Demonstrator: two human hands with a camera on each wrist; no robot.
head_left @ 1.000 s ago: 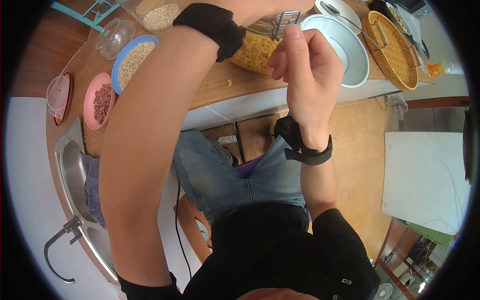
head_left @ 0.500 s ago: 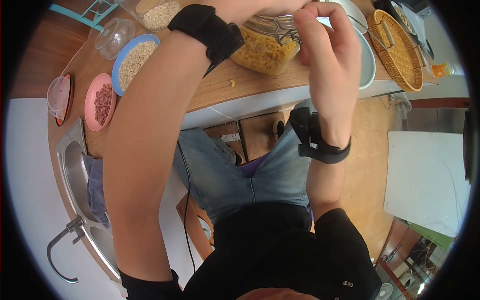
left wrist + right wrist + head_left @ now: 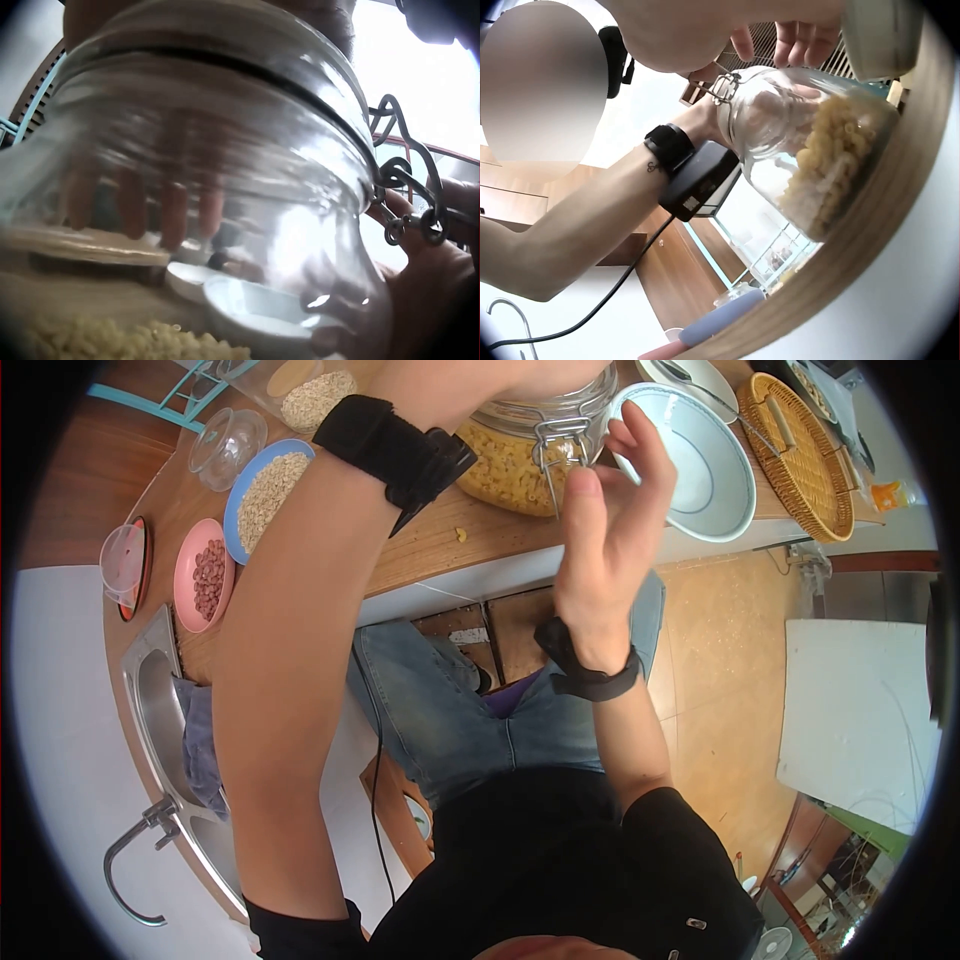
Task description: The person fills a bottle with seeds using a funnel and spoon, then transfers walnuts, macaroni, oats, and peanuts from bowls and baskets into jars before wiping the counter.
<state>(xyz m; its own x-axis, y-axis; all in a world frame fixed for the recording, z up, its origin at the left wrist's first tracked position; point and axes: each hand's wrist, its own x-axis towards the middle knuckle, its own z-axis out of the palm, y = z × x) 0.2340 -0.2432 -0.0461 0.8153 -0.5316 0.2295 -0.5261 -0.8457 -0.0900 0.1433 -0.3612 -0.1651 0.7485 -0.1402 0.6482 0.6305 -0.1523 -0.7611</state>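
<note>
The person seems to be working the silver wire clasp point(image 3: 563, 428); next calls for the right hand point(image 3: 615, 535), beside it with fingers spread and holding nothing, to grip the wire. The left hand point(image 3: 560, 378) lies over the lid; its grip is unclear. The round clear-glass jar, part-filled with yellow pasta point(image 3: 510, 472), stands lidded on the brown wooden counter point(image 3: 405, 565).

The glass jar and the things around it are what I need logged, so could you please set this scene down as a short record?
Main thing: glass jar on wooden counter, lid on
Contents: yellow pasta
Left grip: over the lid
Right grip: fingers extended, near wire clasp; contact unclear
Loose: one pasta piece on the counter
Toward person's left: pink dish of reddish-brown pieces, blue plate of pale flakes
Toward person's right: pale blue bowl, wicker tray
</note>
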